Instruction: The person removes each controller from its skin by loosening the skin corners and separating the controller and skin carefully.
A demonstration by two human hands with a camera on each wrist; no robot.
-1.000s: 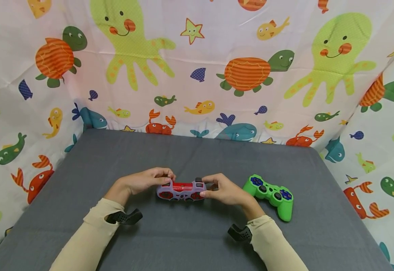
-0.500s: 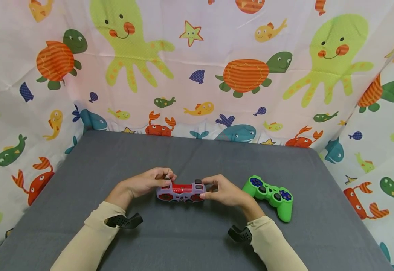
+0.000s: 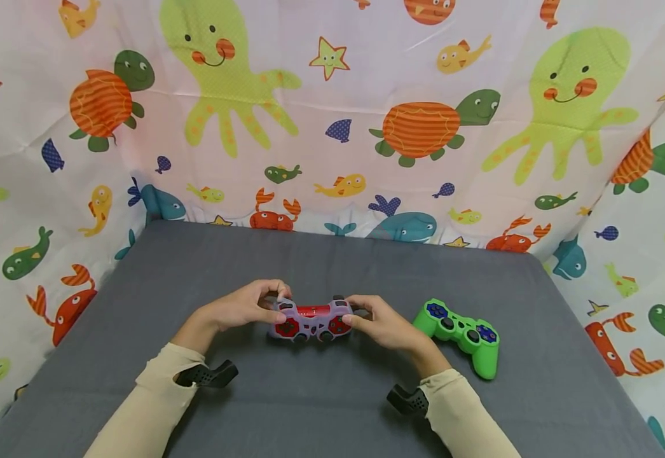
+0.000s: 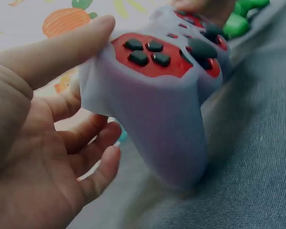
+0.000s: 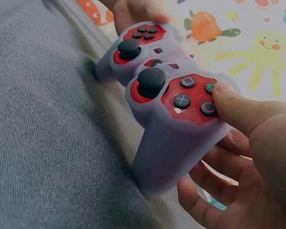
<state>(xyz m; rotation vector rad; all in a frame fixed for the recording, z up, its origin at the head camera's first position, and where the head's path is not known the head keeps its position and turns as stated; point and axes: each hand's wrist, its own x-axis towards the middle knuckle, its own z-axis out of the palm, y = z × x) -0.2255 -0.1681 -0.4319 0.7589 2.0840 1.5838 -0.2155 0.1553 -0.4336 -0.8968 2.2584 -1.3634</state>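
Both hands hold a red game controller (image 3: 313, 312) in a translucent whitish-purple cover, at the middle of the table. My left hand (image 3: 246, 306) pinches its left end, thumb by the black direction buttons and fingers behind, as the left wrist view shows. On the opposite end, my right hand (image 3: 386, 322) grips with the thumb at the edge of the shape buttons (image 5: 195, 98) and fingers curled underneath. The controller is tilted, its button face toward me and its grips pointing down close over the cloth. Two black thumbsticks (image 5: 151, 82) stick out from its face.
A green game controller (image 3: 461, 336) with blue button pads lies on the grey cloth-covered table (image 3: 309, 401), just right of my right hand. Curtains (image 3: 332, 140) printed with sea animals hang behind and at both sides. Black wrist cameras (image 3: 206, 374) sit below each hand.
The red controller has tipped so more of its button face and thumbsticks show. My left thumb has shifted down onto its face, and my right thumb is a little higher. The green controller stays put.
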